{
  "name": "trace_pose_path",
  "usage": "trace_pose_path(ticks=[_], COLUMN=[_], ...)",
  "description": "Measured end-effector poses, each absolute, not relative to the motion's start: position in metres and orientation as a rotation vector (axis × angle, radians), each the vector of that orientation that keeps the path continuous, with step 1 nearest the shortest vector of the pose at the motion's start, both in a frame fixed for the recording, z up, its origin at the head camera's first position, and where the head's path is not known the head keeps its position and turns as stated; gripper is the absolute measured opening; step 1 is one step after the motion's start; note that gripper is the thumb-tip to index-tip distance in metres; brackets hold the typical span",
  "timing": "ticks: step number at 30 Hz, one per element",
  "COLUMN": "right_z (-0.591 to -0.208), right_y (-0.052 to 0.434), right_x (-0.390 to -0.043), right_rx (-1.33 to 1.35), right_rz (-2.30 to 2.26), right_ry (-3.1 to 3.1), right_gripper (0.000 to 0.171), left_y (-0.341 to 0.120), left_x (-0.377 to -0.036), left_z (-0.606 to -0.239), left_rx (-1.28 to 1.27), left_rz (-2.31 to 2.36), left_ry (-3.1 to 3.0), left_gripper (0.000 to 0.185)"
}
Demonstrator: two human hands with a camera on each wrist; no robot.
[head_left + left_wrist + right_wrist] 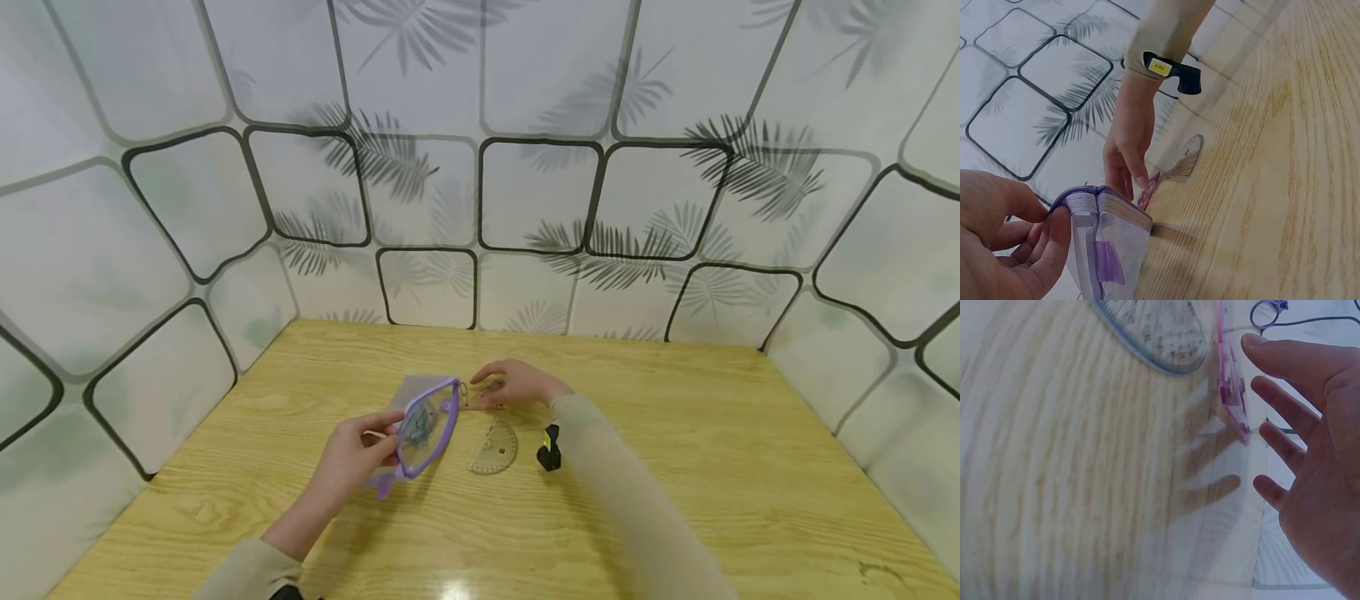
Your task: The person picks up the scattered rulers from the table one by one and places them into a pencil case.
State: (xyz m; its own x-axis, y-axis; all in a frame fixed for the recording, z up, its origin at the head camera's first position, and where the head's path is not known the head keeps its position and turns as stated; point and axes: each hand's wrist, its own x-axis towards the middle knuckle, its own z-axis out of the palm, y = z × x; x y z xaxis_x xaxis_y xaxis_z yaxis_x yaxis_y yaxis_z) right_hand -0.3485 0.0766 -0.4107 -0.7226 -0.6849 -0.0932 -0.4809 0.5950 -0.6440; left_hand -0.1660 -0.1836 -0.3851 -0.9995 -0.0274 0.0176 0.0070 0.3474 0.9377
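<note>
My left hand pinches the edge of a see-through pouch with a purple zipper, holding its mouth apart. Some bluish-green item shows through its side. My right hand is over the table just right of the pouch, fingers spread and slightly bent, holding nothing. Beneath it lies a pink set square, partly covered by the hand in the head view. Nearer to me, a clear protractor lies flat on the table.
The wooden table meets white patterned wall covering at the back and sides. A black strap device with a yellow label sits on my right wrist. A purple ring hangs at the pouch's zipper end.
</note>
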Motion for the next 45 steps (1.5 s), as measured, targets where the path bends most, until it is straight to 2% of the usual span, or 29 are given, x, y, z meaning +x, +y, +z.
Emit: trace_pose_path(ticks=[24, 45], right_z=[-0.428, -0.425], right_y=[0.103, 0.113], right_x=[-0.351, -0.35], right_rx=[-1.038, -0.977], right_rz=[-0.815, -0.761], right_ry=[2.585, 2.653], right_gripper=[0.049, 0.04], left_y=[-0.183, -0.182], left_x=[-0.165, -0.165], left_z=[-0.385, -0.386], left_rx=[-0.017, -0.025], left_rz=[-1.764, -1.764], left_ry=[-2.566, -2.562], left_gripper=[0.036, 0.037])
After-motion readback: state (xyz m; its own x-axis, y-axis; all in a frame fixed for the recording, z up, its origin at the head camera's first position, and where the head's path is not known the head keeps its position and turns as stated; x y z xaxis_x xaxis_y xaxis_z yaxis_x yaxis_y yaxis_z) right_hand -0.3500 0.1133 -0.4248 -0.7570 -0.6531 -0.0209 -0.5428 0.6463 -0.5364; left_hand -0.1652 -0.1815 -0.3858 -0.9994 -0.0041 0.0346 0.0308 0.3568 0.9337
